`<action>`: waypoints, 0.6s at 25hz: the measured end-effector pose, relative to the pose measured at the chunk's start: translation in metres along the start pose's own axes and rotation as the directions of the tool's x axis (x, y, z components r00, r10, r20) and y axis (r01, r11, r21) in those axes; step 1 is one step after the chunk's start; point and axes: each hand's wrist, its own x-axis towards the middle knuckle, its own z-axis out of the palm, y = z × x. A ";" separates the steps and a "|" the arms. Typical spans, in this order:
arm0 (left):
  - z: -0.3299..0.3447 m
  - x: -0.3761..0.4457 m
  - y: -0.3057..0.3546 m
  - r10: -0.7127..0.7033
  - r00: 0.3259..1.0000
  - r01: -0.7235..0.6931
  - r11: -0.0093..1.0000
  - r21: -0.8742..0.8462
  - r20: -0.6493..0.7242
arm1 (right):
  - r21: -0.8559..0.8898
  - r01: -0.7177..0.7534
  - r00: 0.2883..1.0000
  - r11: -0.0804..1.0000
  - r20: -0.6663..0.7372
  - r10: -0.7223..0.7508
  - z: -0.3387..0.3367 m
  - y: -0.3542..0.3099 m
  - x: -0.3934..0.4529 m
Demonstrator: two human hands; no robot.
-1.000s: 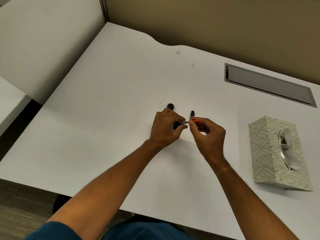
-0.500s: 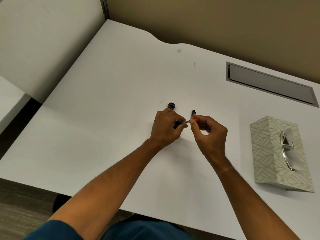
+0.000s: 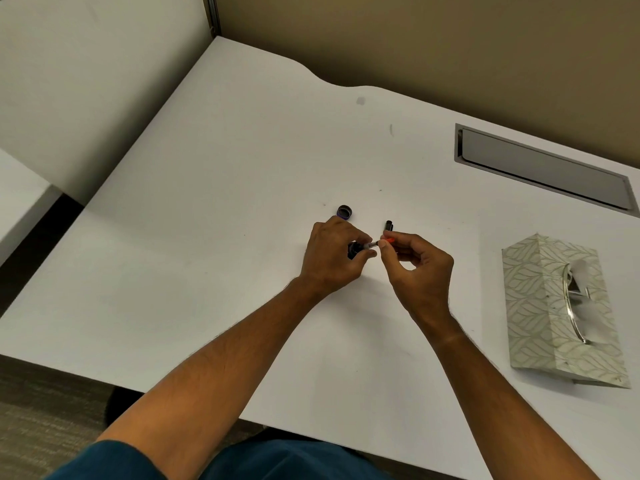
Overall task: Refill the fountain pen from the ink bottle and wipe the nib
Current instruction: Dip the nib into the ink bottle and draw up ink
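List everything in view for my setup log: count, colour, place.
Ink bottle: 1, dark, under the left hand's fingers at desk centre.
Bottle cap: 1, dark with purple, on the desk beyond the left hand.
Pen part: 1, orange and silver, pinched by the right hand, tip at the bottle.
Pen cap: 1, black, on the desk beyond the right hand.
Tissue box: 1, leaf-patterned beige, desk right.
Cable tray: 1, grey, far right.
Desk: 1, white.
Left hand: on the bottle.
Right hand: holding the pen part.

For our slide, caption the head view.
Left hand steadies the ink bottle while right hand holds the pen at its mouth.
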 end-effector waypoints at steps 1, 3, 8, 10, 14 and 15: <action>0.000 0.000 0.000 0.002 1.000 -0.002 1.000 0.002 0.002 | 0.000 -0.001 1.000 1.000 0.002 0.001 0.000 0.000 0.000; 0.000 0.000 0.000 -0.002 1.000 0.002 1.000 0.004 0.005 | 0.001 -0.007 1.000 1.000 0.006 0.007 0.001 0.001 0.000; 0.001 -0.001 -0.001 -0.008 1.000 0.008 1.000 0.012 0.009 | -0.006 -0.011 1.000 1.000 0.020 0.012 0.001 0.002 0.000; 0.001 -0.001 -0.001 -0.010 1.000 0.010 1.000 0.013 0.012 | -0.006 -0.010 1.000 1.000 0.022 0.010 0.001 0.002 -0.001; 0.001 -0.001 -0.001 -0.012 1.000 0.012 1.000 0.008 0.011 | -0.009 0.000 1.000 1.000 0.027 0.000 -0.001 0.002 -0.001; 0.000 -0.001 -0.001 -0.012 1.000 0.012 1.000 0.005 0.010 | -0.008 0.009 1.000 1.000 0.027 -0.009 -0.002 0.002 -0.001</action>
